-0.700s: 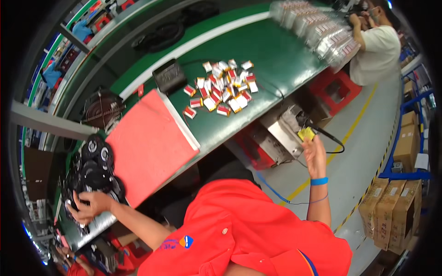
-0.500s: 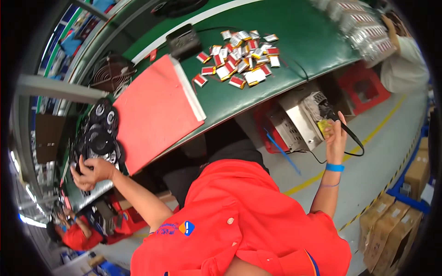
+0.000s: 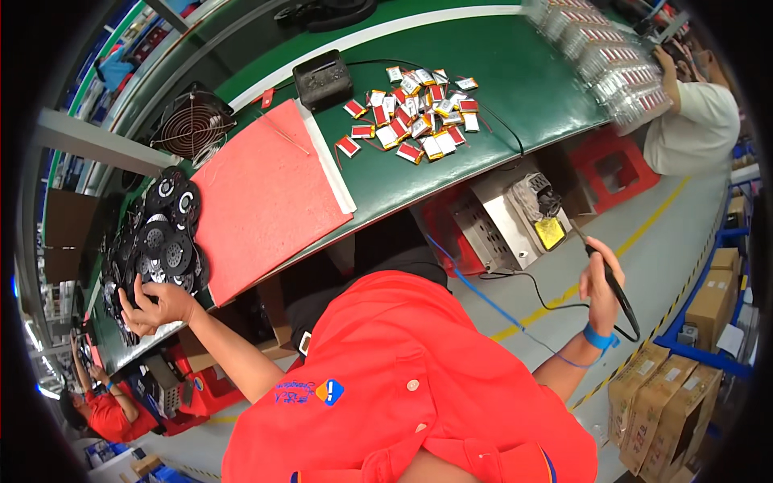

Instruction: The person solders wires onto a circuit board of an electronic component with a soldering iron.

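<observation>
My right hand [image 3: 600, 282], with a blue band at the wrist, grips a soldering iron [image 3: 618, 293] whose thin tip points up and left. Just beyond that tip are a yellow sponge [image 3: 550, 234] and a grey wire-like bundle [image 3: 531, 196] on a metal box [image 3: 509, 221] beside the table. On the left, my left hand [image 3: 163, 307] reaches to the near edge of a pile of black round speaker-like parts [image 3: 174, 254]. Its fingers are apart and curled; the parts lie behind them, and I see nothing held.
A red mat [image 3: 266, 193] covers part of the green table [image 3: 378, 189]. Several small battery packs [image 3: 432, 146] lie heaped behind it, near a black box [image 3: 323, 79]. A fan [image 3: 192, 121] stands far left. Another person [image 3: 692, 121] handles clear trays [image 3: 616, 68]. Cartons [image 3: 664, 394] stand lower right.
My right hand has moved down and right, away from the yellow sponge, bringing the soldering iron with it. My left hand stays at the pile. The clear trays have shifted slightly left.
</observation>
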